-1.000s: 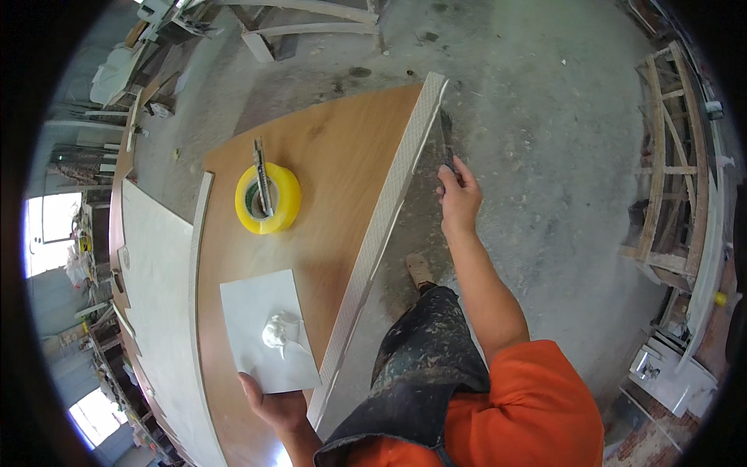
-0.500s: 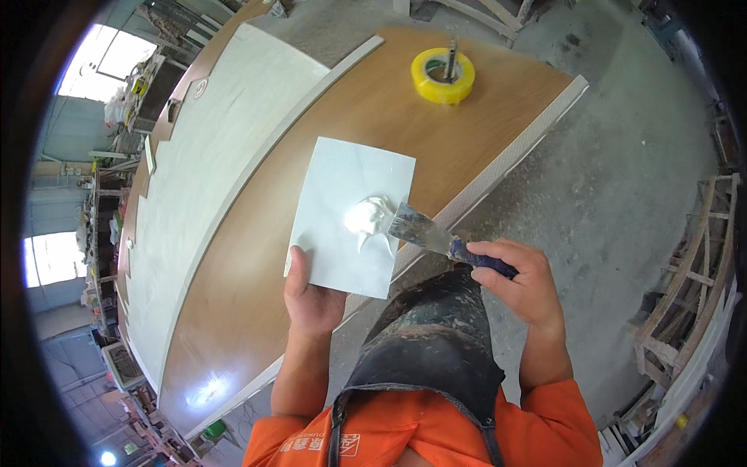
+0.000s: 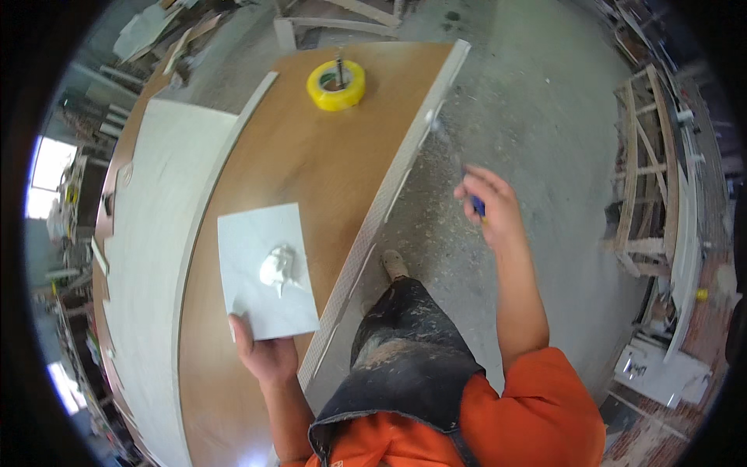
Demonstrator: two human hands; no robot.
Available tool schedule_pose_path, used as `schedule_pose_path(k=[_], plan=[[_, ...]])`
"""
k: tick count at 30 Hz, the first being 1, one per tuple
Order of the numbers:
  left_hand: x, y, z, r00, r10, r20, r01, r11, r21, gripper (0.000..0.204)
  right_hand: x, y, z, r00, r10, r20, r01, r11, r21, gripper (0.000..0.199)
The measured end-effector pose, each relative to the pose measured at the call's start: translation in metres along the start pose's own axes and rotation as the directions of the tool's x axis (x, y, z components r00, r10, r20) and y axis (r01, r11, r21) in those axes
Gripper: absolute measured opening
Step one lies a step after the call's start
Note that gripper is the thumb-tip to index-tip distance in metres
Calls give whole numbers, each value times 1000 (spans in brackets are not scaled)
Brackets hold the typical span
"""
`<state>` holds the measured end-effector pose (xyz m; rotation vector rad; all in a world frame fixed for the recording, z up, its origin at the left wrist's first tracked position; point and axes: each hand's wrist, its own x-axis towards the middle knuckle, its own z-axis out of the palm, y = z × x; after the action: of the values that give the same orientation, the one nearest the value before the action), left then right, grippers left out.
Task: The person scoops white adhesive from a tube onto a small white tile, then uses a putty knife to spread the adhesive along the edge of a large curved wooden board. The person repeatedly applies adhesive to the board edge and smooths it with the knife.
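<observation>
Board (image 3: 247, 245), above the brown panel (image 3: 373, 117), looks light, stiff and best gripped at its near edge, where my left hand (image 3: 267, 356) clamps it clear of soft-looking paste (image 3: 278, 266), my right hand (image 3: 496, 206) closed round a blue-handled tool (image 3: 478, 206).

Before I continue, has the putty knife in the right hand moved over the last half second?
Yes. Judged against the pale edging strip, the putty knife has left the white paste and gone toward the strip's far end.

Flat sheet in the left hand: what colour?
The flat sheet is white; best seen in head view.
</observation>
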<state>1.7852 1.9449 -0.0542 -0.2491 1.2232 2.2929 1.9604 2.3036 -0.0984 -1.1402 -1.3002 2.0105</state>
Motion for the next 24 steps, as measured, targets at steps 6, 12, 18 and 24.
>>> schedule_pose_path(k=[6,12,18,24], plan=[[12,-2,6,998,-43,-35,45,997,58,65,91,34,-14,973,11,-232,74,932,354,35],[23,-6,15,989,-30,-146,54,986,160,64,138,60,-4,951,47,-307,67,934,352,31],[31,-11,29,987,-18,-157,46,983,176,61,158,67,-1,931,10,-364,95,959,268,34],[29,-15,38,987,-5,-159,38,978,206,65,143,84,17,917,32,-397,45,982,184,42]])
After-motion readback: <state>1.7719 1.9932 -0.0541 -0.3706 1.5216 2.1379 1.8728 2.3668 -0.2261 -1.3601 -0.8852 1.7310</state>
